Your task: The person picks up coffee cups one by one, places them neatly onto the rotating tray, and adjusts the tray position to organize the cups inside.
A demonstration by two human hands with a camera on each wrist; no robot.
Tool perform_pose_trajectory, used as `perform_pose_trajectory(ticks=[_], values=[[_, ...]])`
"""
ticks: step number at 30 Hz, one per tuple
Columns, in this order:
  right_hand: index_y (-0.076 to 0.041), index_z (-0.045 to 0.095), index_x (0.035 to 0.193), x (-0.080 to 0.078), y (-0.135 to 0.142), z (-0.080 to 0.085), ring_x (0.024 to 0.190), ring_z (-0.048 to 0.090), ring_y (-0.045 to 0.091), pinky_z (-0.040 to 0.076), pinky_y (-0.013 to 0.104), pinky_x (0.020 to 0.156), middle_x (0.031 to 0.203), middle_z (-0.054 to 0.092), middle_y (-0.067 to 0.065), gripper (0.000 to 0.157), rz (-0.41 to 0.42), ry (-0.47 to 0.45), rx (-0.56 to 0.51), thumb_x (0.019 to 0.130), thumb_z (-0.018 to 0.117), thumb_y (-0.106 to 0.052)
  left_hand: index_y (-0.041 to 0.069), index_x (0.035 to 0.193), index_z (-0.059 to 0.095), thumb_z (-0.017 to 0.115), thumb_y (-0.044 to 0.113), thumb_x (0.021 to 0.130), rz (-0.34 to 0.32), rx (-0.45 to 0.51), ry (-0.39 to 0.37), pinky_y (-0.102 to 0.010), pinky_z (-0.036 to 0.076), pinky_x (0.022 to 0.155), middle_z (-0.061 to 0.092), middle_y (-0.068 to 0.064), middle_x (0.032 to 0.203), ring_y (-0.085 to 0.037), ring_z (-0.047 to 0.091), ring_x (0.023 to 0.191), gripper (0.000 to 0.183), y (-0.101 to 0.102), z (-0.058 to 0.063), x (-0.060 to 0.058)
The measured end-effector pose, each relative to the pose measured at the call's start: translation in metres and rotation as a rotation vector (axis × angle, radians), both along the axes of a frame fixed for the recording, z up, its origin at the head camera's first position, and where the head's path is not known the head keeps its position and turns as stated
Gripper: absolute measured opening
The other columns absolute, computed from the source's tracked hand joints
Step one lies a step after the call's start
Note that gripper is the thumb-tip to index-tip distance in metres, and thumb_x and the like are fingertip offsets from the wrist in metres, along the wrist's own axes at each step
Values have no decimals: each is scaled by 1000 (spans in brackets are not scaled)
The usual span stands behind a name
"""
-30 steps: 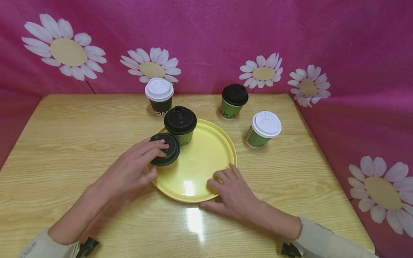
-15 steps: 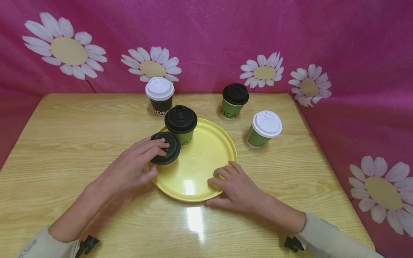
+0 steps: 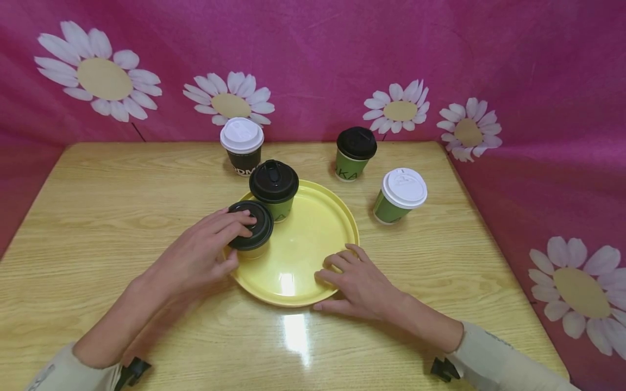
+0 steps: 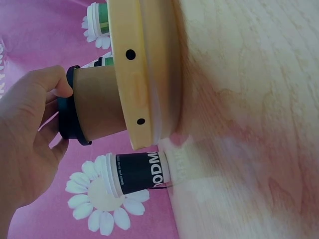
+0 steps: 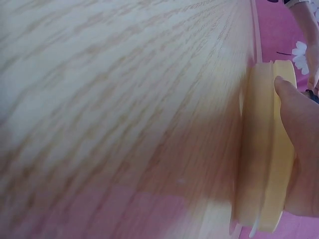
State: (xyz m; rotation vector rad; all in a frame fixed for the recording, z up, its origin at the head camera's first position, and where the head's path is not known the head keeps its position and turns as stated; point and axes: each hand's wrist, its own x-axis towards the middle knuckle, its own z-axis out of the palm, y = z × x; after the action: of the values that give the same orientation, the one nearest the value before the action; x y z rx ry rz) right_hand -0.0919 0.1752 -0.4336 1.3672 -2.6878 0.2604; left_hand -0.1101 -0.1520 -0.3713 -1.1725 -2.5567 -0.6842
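- left sleeve [image 3: 80, 374], pale beige; black angular fitting [image 3: 133, 373] beneath its cuff;
- right sleeve [image 3: 504, 361], matching beige, faintly marked; similar black piece [image 3: 445, 369];
- left hand [image 3: 207, 244], right hand [image 3: 359, 285] bare

The desk [image 3: 122, 206] has a wood-grained top. Near the middle of the desk's far edge stands a black cup with a white lid [image 3: 242, 147], white letters on its side. A green cup with a black lid [image 3: 354, 155] stands farther right along that edge, and a green cup with a white lid [image 3: 400, 196] stands nearer the desk's right edge. Magenta cloth [image 3: 313, 49] printed with white daisies [image 3: 104, 79] hangs behind the desk and along its sides.
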Motion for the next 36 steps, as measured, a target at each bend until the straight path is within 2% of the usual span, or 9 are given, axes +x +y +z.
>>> perform_pose_trajectory(ticks=[13, 21, 24, 30, 33, 36], values=[[-24, 59, 102, 0, -1, -1, 99, 47, 21, 22, 52, 101, 102, 52, -3, 49, -2, 5, -6, 78, 51, -66, 10, 103, 60, 57, 13, 76, 19, -52, -3, -33, 24, 107, 51, -1, 129, -19, 38, 125, 28, -3, 4, -1], [-24, 60, 102, 0, -2, -1, 99, 47, 22, 21, 52, 101, 102, 52, -2, 50, -3, 14, -6, 78, 51, -67, 11, 105, 62, 54, 16, 77, 35, 6, 11, -33, 28, 104, 51, 1, 129, -20, 40, 123, 30, -5, 8, 0], [-24, 60, 101, 0, -1, -1, 99, 47, 22, 21, 53, 101, 102, 52, -2, 50, -6, 17, -3, 79, 51, -67, 11, 106, 62, 54, 15, 78, 71, 73, 31, -32, 32, 101, 53, 1, 126, -19, 44, 119, 29, -5, 10, -2], [-24, 60, 102, 1, -2, 0, 99, 47, 21, 20, 52, 102, 102, 52, -2, 50, -13, 8, 4, 79, 50, -67, 9, 114, 58, 61, 3, 78, 212, 322, -8, -34, 38, 96, 56, -3, 118, -19, 49, 112, 36, -13, 8, -15], [-24, 60, 102, 1, -2, 0, 100, 47, 21, 20, 52, 102, 103, 52, -3, 50, -14, 5, 5, 78, 50, -67, 7, 117, 57, 62, 1, 80, 307, 445, -73, -34, 40, 94, 57, -4, 115, -19, 50, 109, 38, -19, 4, -23], [-24, 60, 102, 0, -2, 0, 100, 47, 21, 20, 52, 102, 103, 52, -2, 50, -13, 6, 3, 78, 51, -67, 5, 120, 54, 62, 3, 84, 382, 583, -196, -34, 40, 94, 57, -6, 115, -18, 50, 109, 37, -24, 1, -31]])
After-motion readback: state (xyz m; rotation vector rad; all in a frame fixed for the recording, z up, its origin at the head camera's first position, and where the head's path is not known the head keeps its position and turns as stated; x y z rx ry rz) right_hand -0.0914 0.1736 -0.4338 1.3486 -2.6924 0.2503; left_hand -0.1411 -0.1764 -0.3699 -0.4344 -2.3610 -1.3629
